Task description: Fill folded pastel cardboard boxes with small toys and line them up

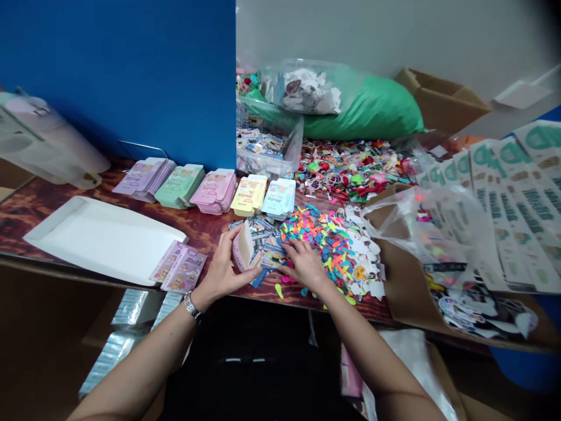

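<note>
While the left hand (223, 269) grasps a small purple carton (243, 251) near the centre of the frame, its mouth open, the right hand (307, 269) rests with bent fingers on blue printed cards (272, 254) just beside it; whether those fingers pinch a card, I cannot tell.

As for how far things have come, two purple printed boxes (184, 269) at left of centre look made up and shut, by the right end of a white shallow tray (105, 240). The carton in hand looks only part done: shaped but unclosed, its contents hidden. Much appears unused — stacks of flat cartons in purple (140, 178), green (179, 186), pink (214, 190), yellow (249, 196) and light blue (279, 197) cross the middle left, and bright plastic pieces (333, 251) lie heaped right of centre, next to white cut-outs (370, 257).
</note>
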`<act>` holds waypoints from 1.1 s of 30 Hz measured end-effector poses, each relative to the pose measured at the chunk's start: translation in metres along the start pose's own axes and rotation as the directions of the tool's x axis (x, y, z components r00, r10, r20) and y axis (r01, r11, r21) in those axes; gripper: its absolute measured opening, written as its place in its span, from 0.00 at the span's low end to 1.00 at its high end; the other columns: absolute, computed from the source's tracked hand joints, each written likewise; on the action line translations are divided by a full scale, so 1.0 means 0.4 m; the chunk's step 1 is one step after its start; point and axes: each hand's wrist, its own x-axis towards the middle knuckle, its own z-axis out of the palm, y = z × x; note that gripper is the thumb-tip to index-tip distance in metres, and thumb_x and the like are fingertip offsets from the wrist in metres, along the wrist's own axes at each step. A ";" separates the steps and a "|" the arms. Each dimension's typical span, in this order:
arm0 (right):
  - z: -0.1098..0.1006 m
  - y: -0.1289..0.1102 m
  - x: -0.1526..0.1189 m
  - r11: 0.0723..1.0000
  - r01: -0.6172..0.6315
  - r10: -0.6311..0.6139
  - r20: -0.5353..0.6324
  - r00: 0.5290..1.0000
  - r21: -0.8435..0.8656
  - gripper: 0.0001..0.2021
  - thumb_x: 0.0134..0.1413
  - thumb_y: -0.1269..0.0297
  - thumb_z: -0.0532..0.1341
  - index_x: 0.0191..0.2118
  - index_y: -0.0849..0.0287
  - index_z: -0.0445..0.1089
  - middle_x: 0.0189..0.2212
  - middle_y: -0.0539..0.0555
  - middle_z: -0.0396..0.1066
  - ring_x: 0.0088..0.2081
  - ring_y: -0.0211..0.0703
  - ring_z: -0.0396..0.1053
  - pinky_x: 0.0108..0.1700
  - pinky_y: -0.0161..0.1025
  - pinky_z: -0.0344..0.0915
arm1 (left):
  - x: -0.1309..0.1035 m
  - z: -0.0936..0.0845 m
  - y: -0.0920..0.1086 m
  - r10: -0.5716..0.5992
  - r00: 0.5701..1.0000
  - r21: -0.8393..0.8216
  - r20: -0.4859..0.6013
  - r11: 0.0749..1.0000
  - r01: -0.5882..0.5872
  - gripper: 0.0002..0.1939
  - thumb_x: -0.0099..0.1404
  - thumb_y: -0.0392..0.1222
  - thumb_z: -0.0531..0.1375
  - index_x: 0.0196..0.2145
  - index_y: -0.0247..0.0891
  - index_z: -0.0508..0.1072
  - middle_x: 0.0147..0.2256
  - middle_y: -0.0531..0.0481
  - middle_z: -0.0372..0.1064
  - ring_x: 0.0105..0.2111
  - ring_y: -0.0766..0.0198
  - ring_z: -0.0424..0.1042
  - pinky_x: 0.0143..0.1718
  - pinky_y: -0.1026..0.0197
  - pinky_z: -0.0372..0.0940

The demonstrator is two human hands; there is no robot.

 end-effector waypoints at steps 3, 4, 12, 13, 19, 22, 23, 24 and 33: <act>0.005 -0.008 0.008 1.000 -0.015 0.016 -0.045 0.999 0.020 0.19 0.55 0.58 0.66 0.51 0.60 0.70 0.52 0.63 0.68 0.52 0.57 0.64 0.50 0.51 0.65 | 0.010 0.000 0.001 0.020 0.999 0.030 0.028 0.999 -0.021 0.42 0.56 0.48 0.66 0.62 0.37 0.52 0.56 0.37 0.58 0.57 0.49 0.62 0.59 0.46 0.60; 0.002 -0.007 0.010 0.999 -0.009 0.012 -0.068 0.998 0.042 0.15 0.57 0.60 0.64 0.48 0.60 0.71 0.50 0.62 0.70 0.50 0.55 0.65 0.49 0.49 0.65 | 0.013 -0.001 -0.001 0.018 1.000 0.042 0.021 0.999 -0.019 0.42 0.56 0.48 0.66 0.62 0.37 0.52 0.56 0.38 0.59 0.57 0.50 0.63 0.59 0.47 0.60; -0.069 0.023 0.039 0.932 0.079 -0.016 -0.179 0.984 0.353 0.09 0.64 0.66 0.54 0.38 0.58 0.71 0.34 0.54 0.74 0.34 0.42 0.69 0.37 0.37 0.61 | 0.029 0.008 -0.035 -0.066 0.995 0.161 -0.081 0.984 0.078 0.38 0.53 0.51 0.68 0.57 0.38 0.60 0.51 0.42 0.65 0.51 0.53 0.67 0.54 0.51 0.63; -0.079 0.024 0.044 0.925 0.077 -0.013 -0.172 0.985 0.372 0.09 0.65 0.66 0.53 0.38 0.58 0.70 0.34 0.53 0.73 0.33 0.42 0.69 0.36 0.36 0.60 | 0.031 0.009 -0.038 -0.067 0.994 0.171 -0.092 0.982 0.082 0.37 0.53 0.51 0.68 0.56 0.38 0.61 0.51 0.42 0.65 0.50 0.53 0.68 0.53 0.51 0.63; -0.149 0.031 0.070 0.894 0.113 0.012 -0.276 0.961 0.434 0.09 0.66 0.65 0.51 0.41 0.57 0.68 0.34 0.53 0.71 0.34 0.41 0.69 0.39 0.35 0.61 | 0.036 0.003 -0.062 -0.035 0.988 0.294 -0.149 0.953 0.078 0.33 0.53 0.51 0.68 0.53 0.39 0.63 0.47 0.43 0.68 0.46 0.53 0.69 0.48 0.53 0.65; -0.185 0.026 0.079 0.909 0.142 -0.001 -0.338 0.941 0.393 0.09 0.67 0.65 0.51 0.42 0.57 0.68 0.34 0.53 0.72 0.36 0.42 0.70 0.39 0.36 0.62 | 0.039 0.001 -0.067 0.048 0.987 0.408 -0.151 0.913 0.018 0.32 0.55 0.51 0.67 0.53 0.37 0.63 0.47 0.42 0.68 0.45 0.53 0.69 0.47 0.53 0.64; -0.196 0.021 0.082 0.911 0.164 -0.018 -0.361 0.933 0.378 0.09 0.67 0.65 0.51 0.42 0.57 0.68 0.35 0.53 0.72 0.36 0.42 0.70 0.39 0.36 0.63 | 0.040 0.001 -0.067 0.074 0.988 0.455 -0.138 0.891 -0.003 0.31 0.56 0.51 0.66 0.53 0.37 0.63 0.47 0.42 0.69 0.45 0.52 0.68 0.46 0.52 0.64; -0.205 0.015 0.084 0.916 0.192 -0.048 -0.379 0.924 0.352 0.09 0.67 0.65 0.52 0.42 0.57 0.68 0.35 0.54 0.72 0.37 0.42 0.70 0.40 0.35 0.63 | 0.040 0.003 -0.066 0.095 0.988 0.500 -0.123 0.866 -0.021 0.31 0.58 0.51 0.66 0.54 0.36 0.63 0.47 0.41 0.69 0.45 0.51 0.68 0.47 0.52 0.63; -0.175 -0.096 0.102 0.932 0.362 -0.340 -0.369 0.865 -0.009 0.08 0.66 0.69 0.54 0.41 0.59 0.71 0.31 0.53 0.70 0.34 0.40 0.67 0.37 0.35 0.62 | 0.030 0.063 -0.040 0.179 0.984 0.664 -0.026 0.739 -0.116 0.34 0.60 0.50 0.64 0.59 0.36 0.62 0.47 0.39 0.66 0.45 0.48 0.65 0.42 0.53 0.65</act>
